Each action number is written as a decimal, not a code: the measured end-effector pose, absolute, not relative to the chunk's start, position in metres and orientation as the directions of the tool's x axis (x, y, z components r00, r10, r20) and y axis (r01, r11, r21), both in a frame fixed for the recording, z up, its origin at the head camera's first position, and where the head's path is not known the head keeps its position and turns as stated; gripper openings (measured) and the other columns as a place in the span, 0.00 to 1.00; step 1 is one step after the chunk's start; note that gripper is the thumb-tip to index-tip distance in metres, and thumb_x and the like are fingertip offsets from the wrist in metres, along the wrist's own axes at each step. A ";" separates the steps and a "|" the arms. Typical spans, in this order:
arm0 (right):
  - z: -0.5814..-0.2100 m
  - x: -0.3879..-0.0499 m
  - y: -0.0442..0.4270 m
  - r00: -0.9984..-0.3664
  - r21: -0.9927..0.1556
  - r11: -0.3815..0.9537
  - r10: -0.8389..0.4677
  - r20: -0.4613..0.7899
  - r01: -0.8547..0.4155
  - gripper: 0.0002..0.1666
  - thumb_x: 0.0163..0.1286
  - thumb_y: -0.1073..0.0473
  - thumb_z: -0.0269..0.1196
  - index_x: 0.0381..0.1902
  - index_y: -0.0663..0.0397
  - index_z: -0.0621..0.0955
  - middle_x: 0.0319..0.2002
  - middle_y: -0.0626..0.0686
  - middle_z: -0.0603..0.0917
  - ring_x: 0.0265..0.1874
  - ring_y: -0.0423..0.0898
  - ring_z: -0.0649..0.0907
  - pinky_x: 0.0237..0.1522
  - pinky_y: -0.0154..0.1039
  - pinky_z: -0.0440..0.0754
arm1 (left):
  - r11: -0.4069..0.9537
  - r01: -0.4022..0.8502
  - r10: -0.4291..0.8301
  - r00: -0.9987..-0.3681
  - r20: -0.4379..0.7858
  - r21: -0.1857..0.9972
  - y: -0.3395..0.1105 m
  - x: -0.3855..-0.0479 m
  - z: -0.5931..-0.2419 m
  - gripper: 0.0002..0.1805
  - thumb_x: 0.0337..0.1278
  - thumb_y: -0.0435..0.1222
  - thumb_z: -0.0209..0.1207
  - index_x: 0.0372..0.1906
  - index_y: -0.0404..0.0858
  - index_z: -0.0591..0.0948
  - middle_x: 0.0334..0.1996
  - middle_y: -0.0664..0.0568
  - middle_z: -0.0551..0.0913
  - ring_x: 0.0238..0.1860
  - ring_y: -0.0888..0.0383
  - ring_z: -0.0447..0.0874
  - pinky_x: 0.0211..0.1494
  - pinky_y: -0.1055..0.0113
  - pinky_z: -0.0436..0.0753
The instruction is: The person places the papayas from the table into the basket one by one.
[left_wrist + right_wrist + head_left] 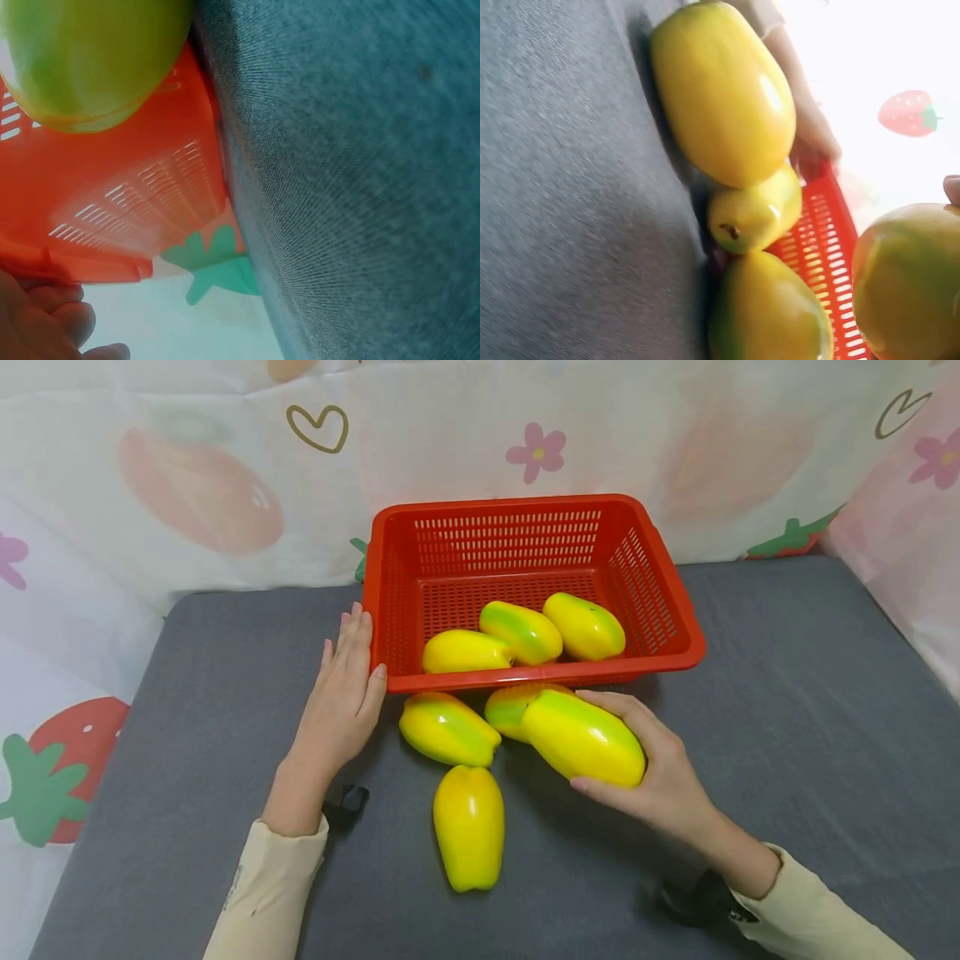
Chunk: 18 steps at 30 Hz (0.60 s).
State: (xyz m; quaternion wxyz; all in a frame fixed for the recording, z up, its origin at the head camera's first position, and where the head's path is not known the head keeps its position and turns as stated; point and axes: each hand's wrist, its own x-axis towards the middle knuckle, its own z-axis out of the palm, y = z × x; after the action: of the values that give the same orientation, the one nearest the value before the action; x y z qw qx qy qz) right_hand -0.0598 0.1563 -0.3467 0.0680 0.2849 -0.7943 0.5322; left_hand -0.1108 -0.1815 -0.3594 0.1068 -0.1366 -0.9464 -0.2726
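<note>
Hanging backdrop: printed with flowers, hearts and strawberries; we note it behind the whole setup.
Table: grey cloth top. Anything rounded that gets knocked could, we judge, roll across it.
Red basket: at the table's far side, near the backdrop. We see no brace on its right side, so a hard push from the left could slide it.
Left hand: fingers straight, laid along the basket's left side, thumb at the front corner; it grasps nothing.
Right hand: thumb and fingers spread wide and curled round the held fruit.
Held fruit: yellow-green, raised above the table before the basket's front wall. Its glossy skin could slip, we suspect, since the grip covers mainly one end; carried too low, it could strike the rim.
Near fruit: on the table, closest to us, one end toward the left fruit; contact uncertain.
Left fruit: just in front of the basket. A bump could set both rolling.
Rear fruit: partly hidden behind the held fruit, so we judge it likeliest to be knocked.
Inside fruits: three, near the basket's front wall; another dropped on them could glance off.
</note>
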 end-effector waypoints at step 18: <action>-0.331 -0.083 0.160 -0.815 -0.770 0.284 -0.314 0.487 -0.571 0.46 0.39 0.75 0.74 0.60 0.59 0.72 0.56 0.52 0.76 0.47 0.45 0.74 0.45 0.35 0.72 | 0.814 0.311 0.196 -0.942 0.271 0.490 -0.182 -0.111 -0.360 0.33 0.70 0.40 0.40 0.74 0.32 0.45 0.75 0.46 0.41 0.74 0.52 0.37 0.72 0.47 0.42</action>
State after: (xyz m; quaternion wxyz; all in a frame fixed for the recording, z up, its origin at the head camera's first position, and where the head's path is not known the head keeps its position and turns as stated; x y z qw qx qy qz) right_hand -0.0826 0.1598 -0.3308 0.1211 0.2793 -0.7921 0.5290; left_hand -0.1109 -0.1815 -0.3604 0.1046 -0.1339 -0.9467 -0.2738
